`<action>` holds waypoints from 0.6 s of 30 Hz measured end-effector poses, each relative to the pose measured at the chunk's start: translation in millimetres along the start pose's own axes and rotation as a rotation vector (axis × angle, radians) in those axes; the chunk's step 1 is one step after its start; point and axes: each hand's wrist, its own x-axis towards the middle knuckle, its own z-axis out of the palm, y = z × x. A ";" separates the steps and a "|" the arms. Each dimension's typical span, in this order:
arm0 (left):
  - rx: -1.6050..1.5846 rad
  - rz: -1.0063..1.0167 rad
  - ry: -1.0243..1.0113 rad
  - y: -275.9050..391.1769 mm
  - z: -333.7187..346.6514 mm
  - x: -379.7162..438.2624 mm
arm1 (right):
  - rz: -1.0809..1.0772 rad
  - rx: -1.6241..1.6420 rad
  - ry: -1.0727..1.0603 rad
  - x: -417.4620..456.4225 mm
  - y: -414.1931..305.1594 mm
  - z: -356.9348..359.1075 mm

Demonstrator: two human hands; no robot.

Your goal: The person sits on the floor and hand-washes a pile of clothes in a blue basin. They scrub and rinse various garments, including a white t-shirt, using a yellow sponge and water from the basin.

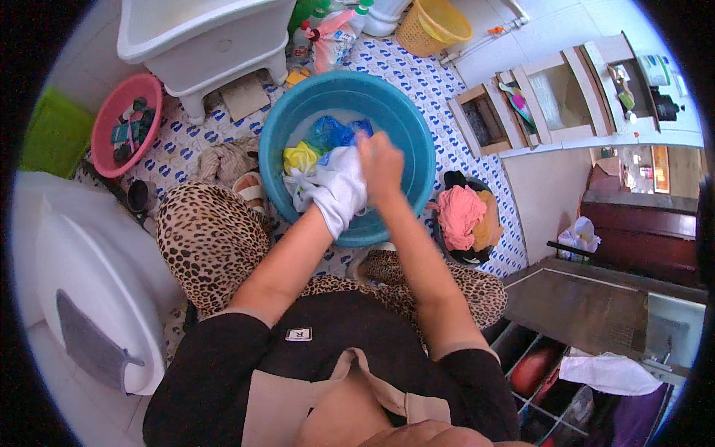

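Note:
A large round teal plastic basin [410, 120] stands on the floor in front of me. My left hand is hidden inside a white cloth garment [338, 176], which wraps it down to the wrist. Against the right side of that garment is my right hand [382, 165], blurred and with its fingers bent; whether it grips the cloth is unclear. Yellow cloth [301, 157] and blue cloth [332, 131] lie in the basin, left of and beyond my hands, in what looks like cloudy water.
Right of the basin, a dark tub holds pink clothing [461, 215]. A striped cloth [226, 159] lies on the floor at left, near a pink basin [155, 134]. Beyond stand a white sink tub [223, 70] and a yellow basket [416, 42]. A wooden rack [522, 106] is at right.

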 end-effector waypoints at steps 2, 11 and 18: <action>0.024 0.088 0.106 -4.2 6.9 8.0 | 0.153 -0.008 -0.068 30.3 11.0 -5.7; 0.617 0.214 0.064 -7.5 -19.1 3.4 | 0.170 0.027 -0.065 29.6 -1.0 -8.1; 0.390 0.324 -0.234 5.1 -32.8 -4.8 | -0.209 0.062 -0.134 -39.6 -49.4 -8.4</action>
